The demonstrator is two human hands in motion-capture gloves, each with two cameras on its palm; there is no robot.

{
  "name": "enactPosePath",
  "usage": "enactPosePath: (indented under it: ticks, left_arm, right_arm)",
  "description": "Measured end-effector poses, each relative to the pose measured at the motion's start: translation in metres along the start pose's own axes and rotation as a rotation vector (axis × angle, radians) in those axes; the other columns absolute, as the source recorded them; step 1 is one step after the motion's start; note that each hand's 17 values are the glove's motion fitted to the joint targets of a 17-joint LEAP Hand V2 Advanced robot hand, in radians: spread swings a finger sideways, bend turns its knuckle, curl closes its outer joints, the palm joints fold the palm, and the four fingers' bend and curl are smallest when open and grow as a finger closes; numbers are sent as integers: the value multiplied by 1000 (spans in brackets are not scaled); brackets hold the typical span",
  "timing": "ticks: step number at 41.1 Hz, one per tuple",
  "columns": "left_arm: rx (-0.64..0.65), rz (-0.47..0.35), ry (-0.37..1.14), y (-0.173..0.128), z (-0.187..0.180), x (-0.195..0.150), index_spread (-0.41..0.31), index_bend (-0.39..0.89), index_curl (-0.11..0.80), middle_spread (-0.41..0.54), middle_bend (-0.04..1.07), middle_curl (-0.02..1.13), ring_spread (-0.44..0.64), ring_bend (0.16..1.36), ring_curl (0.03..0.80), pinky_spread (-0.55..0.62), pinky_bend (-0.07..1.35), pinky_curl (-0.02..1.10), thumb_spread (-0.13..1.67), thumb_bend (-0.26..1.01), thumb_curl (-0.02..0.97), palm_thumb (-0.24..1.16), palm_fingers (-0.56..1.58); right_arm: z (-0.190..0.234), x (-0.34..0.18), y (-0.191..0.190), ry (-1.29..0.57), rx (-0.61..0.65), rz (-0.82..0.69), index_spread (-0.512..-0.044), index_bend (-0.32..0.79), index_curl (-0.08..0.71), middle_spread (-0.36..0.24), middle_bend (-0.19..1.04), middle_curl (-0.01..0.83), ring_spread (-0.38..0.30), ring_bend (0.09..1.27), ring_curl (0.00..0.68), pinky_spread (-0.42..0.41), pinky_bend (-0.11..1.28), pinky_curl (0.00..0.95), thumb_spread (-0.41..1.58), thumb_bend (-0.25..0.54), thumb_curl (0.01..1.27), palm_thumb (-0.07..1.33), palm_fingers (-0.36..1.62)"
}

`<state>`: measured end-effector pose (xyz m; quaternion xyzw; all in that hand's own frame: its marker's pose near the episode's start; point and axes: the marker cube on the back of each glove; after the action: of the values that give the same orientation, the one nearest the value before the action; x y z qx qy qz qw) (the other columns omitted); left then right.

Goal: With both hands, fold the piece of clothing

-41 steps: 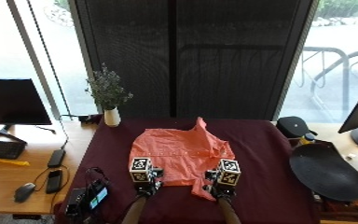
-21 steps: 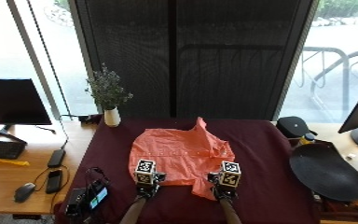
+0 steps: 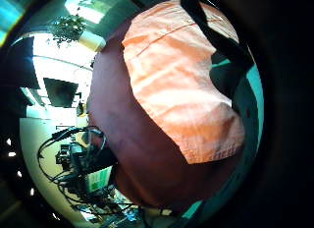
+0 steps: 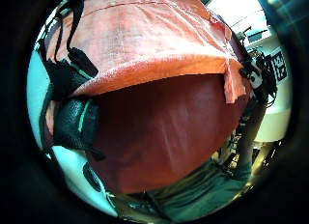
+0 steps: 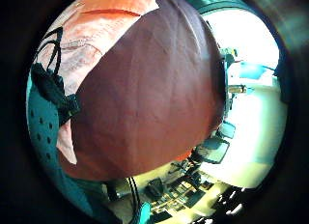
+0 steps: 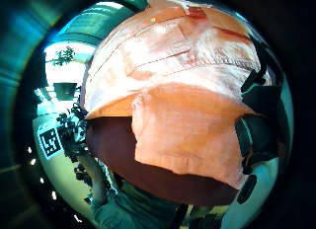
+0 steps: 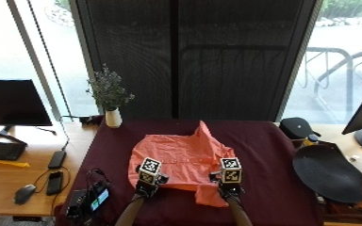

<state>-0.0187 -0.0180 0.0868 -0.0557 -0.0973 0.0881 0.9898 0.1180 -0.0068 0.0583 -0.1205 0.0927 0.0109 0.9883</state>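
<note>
The orange shirt (image 7: 178,162) lies spread on the maroon tablecloth (image 7: 262,150), nearer the front edge than the back. My left hand (image 7: 146,184) and right hand (image 7: 228,187) each pinch its near hem, lifted off the cloth (one flap droops beside my right hand). A white vase (image 7: 112,118) holding a leafy sprig (image 7: 107,92) stands at the back left corner.

Daylight enters through the tall glass windows (image 7: 33,52) behind the table and overexposes them. The dark mesh window blind (image 7: 193,56) stays dim. Palm views show strong barrel distortion, black circular borders and soft focus.
</note>
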Motion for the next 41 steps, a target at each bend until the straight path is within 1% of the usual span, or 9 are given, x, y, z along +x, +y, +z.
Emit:
enactPosePath:
  ticks: [7,11,13,16,19,27,32,37,41]
  left_arm:
    - [-217,43,17,-5,-31,-11,-292,247,443,-323,477,523,-325,542,390,-57,116,287,1178,-12,359,696,1144]
    - [-271,34,39,-23,-54,-25,-300,259,458,-330,495,526,-334,552,398,-47,96,264,1178,-14,357,700,1130]
    - [-276,-4,40,-36,-74,-36,-302,259,464,-333,512,532,-338,558,403,-39,88,250,1185,-11,355,706,1129]
    - [-235,-119,-3,-48,-112,-55,-298,246,468,-339,546,539,-342,567,408,-34,88,236,1194,-11,352,708,1131]
    - [-182,-206,-3,-70,-127,-68,-299,242,473,-344,566,545,-345,577,414,-24,89,219,1205,-12,348,709,1124]
    - [46,-352,51,-142,-110,-81,-295,247,492,-343,632,566,-317,536,417,15,85,177,1270,-3,334,727,1074]
    - [343,-408,58,-196,-90,-96,-295,257,504,-335,644,573,-296,504,414,46,85,152,1304,-4,326,738,1054]
    - [285,-480,18,-201,-55,-104,-297,272,516,-332,638,575,-285,481,412,69,88,132,1328,-3,318,747,1043]
    - [280,-511,43,-204,-35,-102,-292,278,523,-328,628,575,-275,472,414,81,90,116,1343,-6,311,747,1036]
  right_arm:
    - [-42,0,-8,-33,-128,-58,-239,130,358,-126,401,447,-175,645,447,-219,501,365,1138,122,386,1087,1227]
    - [-81,0,-28,-85,-96,-49,-237,130,354,-131,407,458,-180,657,455,-229,506,371,1126,112,387,1102,1229]
    - [-107,-2,-46,-118,-41,-27,-237,128,352,-133,412,463,-181,656,457,-236,513,374,1122,107,387,1107,1231]
    - [-139,-7,-76,-146,54,24,-237,129,351,-135,416,471,-182,661,462,-244,517,376,1116,98,386,1114,1227]
    - [-171,-18,-93,-128,190,76,-232,129,349,-134,420,479,-179,667,466,-247,523,379,1115,87,383,1115,1227]
    - [-190,-48,-172,-103,368,118,-228,146,353,-133,436,498,-184,668,476,-243,516,384,1143,73,375,1128,1215]
    - [-180,-53,-211,-29,450,202,-230,151,359,-134,428,505,-188,667,483,-233,515,390,1165,67,370,1137,1204]
    - [-184,-60,-256,-70,714,207,-230,153,366,-138,420,511,-187,668,489,-230,514,395,1179,58,366,1142,1203]
    - [-170,-56,-263,-88,714,249,-231,151,369,-140,415,516,-186,669,493,-229,517,400,1190,54,364,1149,1204]
